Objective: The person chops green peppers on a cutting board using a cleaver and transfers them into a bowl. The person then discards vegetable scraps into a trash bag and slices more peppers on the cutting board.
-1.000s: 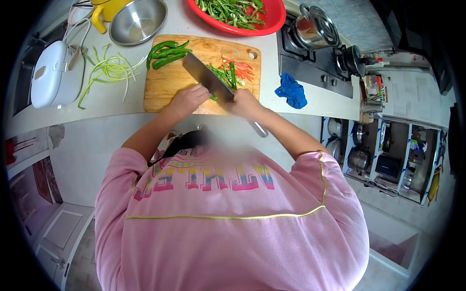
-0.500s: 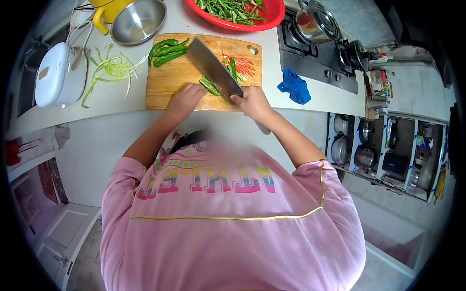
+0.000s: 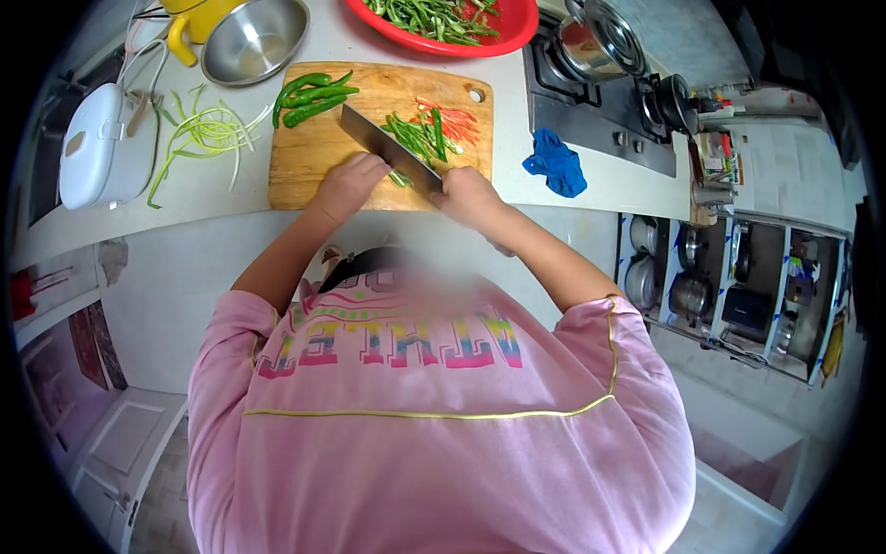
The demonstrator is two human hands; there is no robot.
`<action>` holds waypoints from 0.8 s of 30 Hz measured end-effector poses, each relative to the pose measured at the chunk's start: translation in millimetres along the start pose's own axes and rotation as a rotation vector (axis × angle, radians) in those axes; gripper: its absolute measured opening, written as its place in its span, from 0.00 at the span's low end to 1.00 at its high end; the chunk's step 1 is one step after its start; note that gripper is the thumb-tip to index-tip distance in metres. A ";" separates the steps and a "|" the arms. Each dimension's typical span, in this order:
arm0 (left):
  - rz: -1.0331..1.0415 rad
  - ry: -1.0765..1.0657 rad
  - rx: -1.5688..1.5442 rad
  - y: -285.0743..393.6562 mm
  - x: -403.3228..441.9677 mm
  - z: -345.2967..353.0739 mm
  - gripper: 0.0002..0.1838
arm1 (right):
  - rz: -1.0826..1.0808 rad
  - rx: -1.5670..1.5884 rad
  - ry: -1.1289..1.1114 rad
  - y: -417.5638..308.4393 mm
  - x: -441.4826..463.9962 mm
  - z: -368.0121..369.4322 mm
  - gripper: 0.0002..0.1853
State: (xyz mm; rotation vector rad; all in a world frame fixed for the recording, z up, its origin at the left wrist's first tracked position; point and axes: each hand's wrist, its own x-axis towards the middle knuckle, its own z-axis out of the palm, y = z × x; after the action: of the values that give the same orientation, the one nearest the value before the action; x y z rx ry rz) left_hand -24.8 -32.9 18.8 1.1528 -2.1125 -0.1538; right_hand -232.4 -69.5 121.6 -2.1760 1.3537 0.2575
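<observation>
My right hand (image 3: 467,196) is closed round the handle of a wide cleaver (image 3: 391,148), whose blade points up and left over the wooden board (image 3: 309,155). Just left of the blade, my left hand (image 3: 354,181) has its fingers bent together on a piece of green pepper (image 3: 400,178), partly hidden by the blade. Beyond the blade lie green strips (image 3: 420,136) and red strips (image 3: 457,123). Several whole green peppers (image 3: 312,97) rest at the board's upper left.
A red basin (image 3: 512,35) of cut green peppers, a steel bowl (image 3: 255,44) and a yellow container (image 3: 205,17) stand behind. Pale green strands (image 3: 208,129) and a white box (image 3: 106,148) are left. A blue cloth (image 3: 555,163) and stove (image 3: 600,129) are right.
The cleaver has tilted lower toward my left hand, and green strips beyond it show more than half a second ago. My left hand has moved slightly, staying beside the pepper piece.
</observation>
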 end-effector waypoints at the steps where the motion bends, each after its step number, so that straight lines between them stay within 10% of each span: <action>1: -0.011 -0.004 -0.002 -0.9 0.4 -0.4 0.11 | 0.006 -0.001 -0.005 -3.6 1.6 0.9 0.10; 24: 0.016 -0.039 0.045 0.3 4.1 2.2 0.07 | 0.161 0.513 0.352 41.2 -32.7 -18.2 0.14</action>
State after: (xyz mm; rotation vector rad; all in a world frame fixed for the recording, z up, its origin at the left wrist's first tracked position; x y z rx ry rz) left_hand -27.9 -36.4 19.4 1.1673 -2.1687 -0.1230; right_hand -286.1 -68.3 136.3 -1.7301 1.5758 -0.3949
